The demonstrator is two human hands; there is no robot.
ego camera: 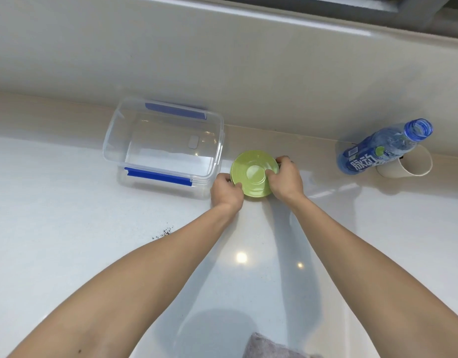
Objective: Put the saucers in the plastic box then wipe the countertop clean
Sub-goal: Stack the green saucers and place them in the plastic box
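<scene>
1. Fingers of the left hand (pixel 226 191) and the right hand (pixel 284 180) pinch opposite rims of the green saucers (pixel 253 174), which look like a small stack; how many, I cannot tell.
2. The saucers sit low over the counter (pixel 67 202), whether touching it is unclear, just right of the plastic box (pixel 114 135).
3. The open, empty box lies to the left of both hands, nearer the left one, so the carry should go leftward over its near-right corner.
4. Dark crumbs (pixel 164 232) and a grey cloth (pixel 271 347) await wiping.
</scene>
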